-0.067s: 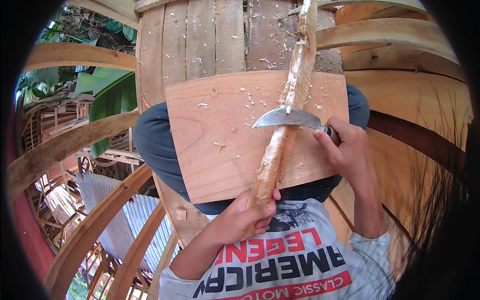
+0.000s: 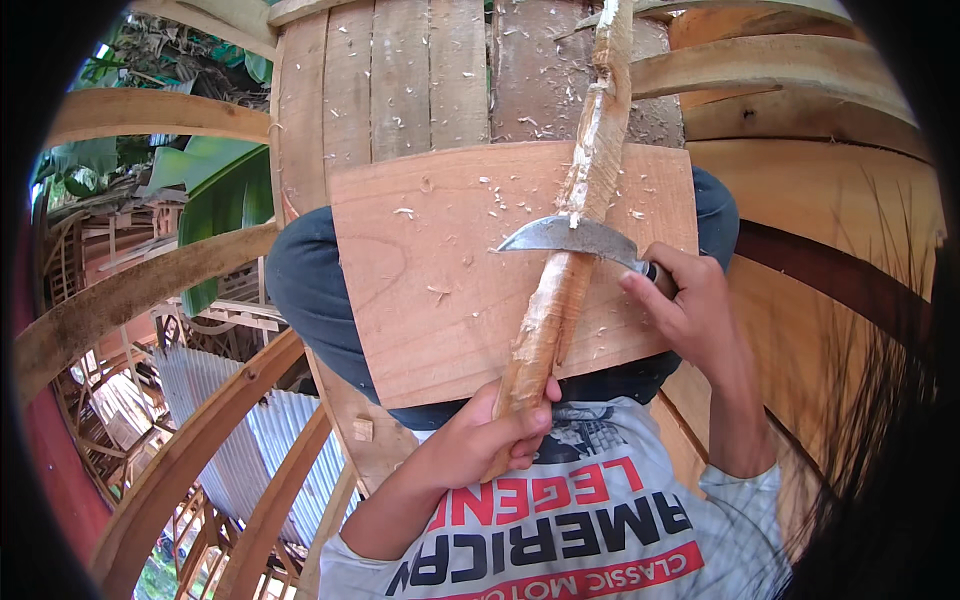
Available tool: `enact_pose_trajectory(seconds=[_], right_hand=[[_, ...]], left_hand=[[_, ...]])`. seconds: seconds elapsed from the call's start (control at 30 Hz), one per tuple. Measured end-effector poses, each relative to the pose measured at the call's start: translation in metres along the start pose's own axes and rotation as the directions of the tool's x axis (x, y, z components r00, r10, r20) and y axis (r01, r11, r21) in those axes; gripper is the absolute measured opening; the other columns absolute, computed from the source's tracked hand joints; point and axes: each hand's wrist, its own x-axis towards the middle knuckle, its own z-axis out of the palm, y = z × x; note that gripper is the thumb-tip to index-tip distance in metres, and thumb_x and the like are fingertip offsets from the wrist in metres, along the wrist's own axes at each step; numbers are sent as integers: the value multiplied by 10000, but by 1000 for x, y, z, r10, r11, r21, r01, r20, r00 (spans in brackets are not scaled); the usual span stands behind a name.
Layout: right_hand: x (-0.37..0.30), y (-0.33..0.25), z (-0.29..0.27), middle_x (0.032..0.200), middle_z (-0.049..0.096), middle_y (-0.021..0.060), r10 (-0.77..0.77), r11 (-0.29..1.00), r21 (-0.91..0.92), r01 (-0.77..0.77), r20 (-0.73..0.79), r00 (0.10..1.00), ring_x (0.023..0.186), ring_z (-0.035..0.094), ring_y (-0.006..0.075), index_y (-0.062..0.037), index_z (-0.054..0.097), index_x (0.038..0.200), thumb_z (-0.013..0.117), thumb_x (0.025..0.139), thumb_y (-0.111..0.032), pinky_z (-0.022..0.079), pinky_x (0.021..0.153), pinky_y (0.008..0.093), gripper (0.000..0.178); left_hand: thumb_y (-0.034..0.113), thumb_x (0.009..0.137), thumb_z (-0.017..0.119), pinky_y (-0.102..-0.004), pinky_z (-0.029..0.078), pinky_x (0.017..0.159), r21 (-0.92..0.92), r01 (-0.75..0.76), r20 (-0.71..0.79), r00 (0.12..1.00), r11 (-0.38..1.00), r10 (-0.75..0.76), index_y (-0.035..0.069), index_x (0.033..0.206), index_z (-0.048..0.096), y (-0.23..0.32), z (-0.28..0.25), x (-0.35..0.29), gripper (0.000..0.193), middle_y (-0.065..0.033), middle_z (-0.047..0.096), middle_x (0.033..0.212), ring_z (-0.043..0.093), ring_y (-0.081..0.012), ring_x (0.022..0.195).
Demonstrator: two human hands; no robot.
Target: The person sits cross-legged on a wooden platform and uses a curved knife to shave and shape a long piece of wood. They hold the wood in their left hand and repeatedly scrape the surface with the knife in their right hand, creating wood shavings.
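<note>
My left hand (image 2: 497,428) is wrapped round the near end of a long, rough wooden stick (image 2: 548,322), close to my shirt. The stick slants away from me over a flat wooden board (image 2: 430,320) lying across my lap, and its far end runs out at the top edge. In my right hand (image 2: 690,300) is the dark handle of a knife (image 2: 570,236) with a broad curved blade. That blade lies crosswise over the stick, its tip pointing left. Pale, freshly cut wood shows along the stick's upper face.
Small wood shavings (image 2: 438,292) are scattered over the board and the plank floor (image 2: 400,80). Curved wooden rails (image 2: 160,285) stand at my left, with corrugated metal sheets (image 2: 250,440) and a large green leaf (image 2: 225,190) beyond them. Wooden panels (image 2: 820,195) rise at my right.
The knife's tip has shifted slightly left and up, and its blade has tilted a little. My right hand has turned with it. My left hand and the stick look the same.
</note>
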Motion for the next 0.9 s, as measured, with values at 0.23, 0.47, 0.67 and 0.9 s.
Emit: enact_pose_trajectory(seconds=[0.23, 0.47, 0.67, 0.9], right_hand=[[-10, 3, -15, 625, 553, 4, 6, 538, 674, -506, 598, 802, 440, 469, 29, -1, 577, 964, 602, 905, -136, 344, 388, 180, 149], [-15, 17, 2, 774, 636, 27, 77, 824, 553, -121, 103, 992, 599, 554, 63, 36, 567, 1152, 620, 885, -87, 445, 520, 214, 298], [-13, 25, -14, 913, 655, 51, 178, 859, 511, -16, -269, 947, 791, 589, 88, 59, 585, 1122, 650, 856, -57, 462, 701, 213, 297], [-9, 17, -20, 952, 658, 69, -4, 729, 641, -242, 357, 934, 886, 584, 89, 50, 597, 1093, 679, 839, -65, 466, 763, 234, 290]], left_hand=[[185, 912, 577, -213, 335, 535, -61, 39, -23, 999, 997, -41, 57, 1121, 431, 6, 0, -2, 285, 7, 421, 761, 387, -69, 612], [164, 884, 576, -213, 351, 543, -77, 39, -36, 998, 996, -42, 44, 1124, 433, 11, 4, -1, 304, -12, 430, 759, 394, -76, 613], [170, 877, 583, -218, 350, 538, -19, 39, -51, 998, 999, -40, 42, 1131, 430, 7, 3, -4, 324, -15, 426, 748, 390, -81, 606], [186, 877, 594, -222, 349, 541, -65, 40, -34, 999, 997, -42, 42, 1142, 424, 9, 6, 0, 346, -14, 426, 748, 390, -83, 601]])
